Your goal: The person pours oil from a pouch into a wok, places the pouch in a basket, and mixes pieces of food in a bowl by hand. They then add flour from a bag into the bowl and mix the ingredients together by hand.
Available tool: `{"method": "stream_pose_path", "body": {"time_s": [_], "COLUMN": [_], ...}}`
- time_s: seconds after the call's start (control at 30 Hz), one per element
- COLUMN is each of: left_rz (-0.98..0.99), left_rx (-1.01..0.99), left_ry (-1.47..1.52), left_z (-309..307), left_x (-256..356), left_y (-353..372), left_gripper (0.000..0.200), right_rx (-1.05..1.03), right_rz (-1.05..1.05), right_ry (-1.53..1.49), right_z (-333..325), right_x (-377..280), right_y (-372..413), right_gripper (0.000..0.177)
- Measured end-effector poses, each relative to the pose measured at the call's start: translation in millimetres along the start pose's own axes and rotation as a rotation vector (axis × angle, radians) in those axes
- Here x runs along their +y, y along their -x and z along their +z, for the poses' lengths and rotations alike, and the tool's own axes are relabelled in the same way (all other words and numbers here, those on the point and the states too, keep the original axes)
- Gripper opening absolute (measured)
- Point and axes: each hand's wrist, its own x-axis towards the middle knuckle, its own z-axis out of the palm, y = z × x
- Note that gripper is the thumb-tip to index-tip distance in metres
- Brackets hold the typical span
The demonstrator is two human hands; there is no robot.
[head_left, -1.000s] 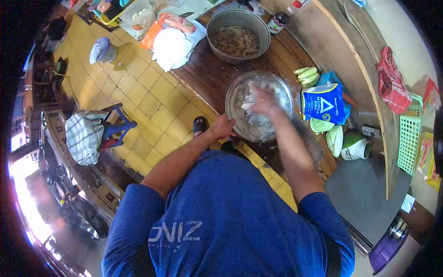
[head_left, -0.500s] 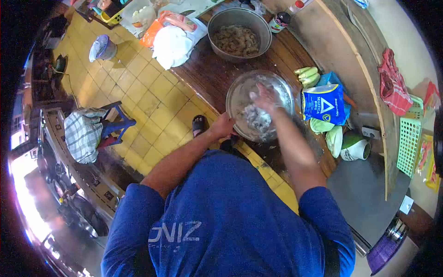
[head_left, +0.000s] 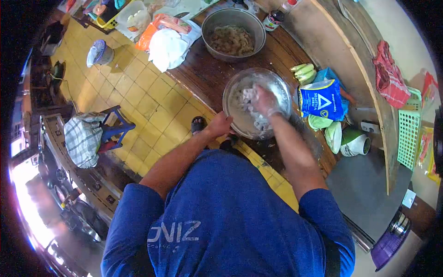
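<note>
A wide metal bowl (head_left: 235,119) with white flour and floury lumps stands near the edge of the brown wooden table (head_left: 200,74). My left hand (head_left: 220,124) is closed on the bowl's left rim. Inside the bowl, my right hand (head_left: 264,101) is dusted with flour and slightly blurred; its fingers are at the floury lumps and partly hidden. Beyond the bowl sits a deep grey pot (head_left: 212,48) holding a brownish wet mass. To the right lies a blue and white flour bag (head_left: 321,99).
Pale green vegetables (head_left: 304,73) and a dark bottle (head_left: 273,21) stand beyond and right of the bowl. White and orange plastic bags (head_left: 168,48) lie at the table's far left. A stool (head_left: 121,124) with a checked cloth stands on the yellow floor.
My right hand has shifted within the bowl, from spread fingers above the flour to fingers down among the lumps. The floury lumps have moved. My left hand stays at the rim.
</note>
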Motion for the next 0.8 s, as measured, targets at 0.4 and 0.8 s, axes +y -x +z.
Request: {"method": "stream_pose_path", "body": {"time_s": [0.4,0.8], "left_rz": [-0.09,-0.035], "left_rx": [0.046,-0.001], "left_ry": [-0.094,-0.056], "left_z": [1.9,-0.4], "left_x": [-22.4,-31.2], "left_y": [-13.3,-18.0], "left_gripper": [0.028,0.031], "right_rx": [-0.044,0.118], "right_rz": [-0.382,-0.52], "right_ry": [0.717,0.332], "right_z": [-23.0,-52.3], "right_x": [-71.9,2.0], "right_y": [43.3,59.0], "right_gripper": [0.06,0.064]}}
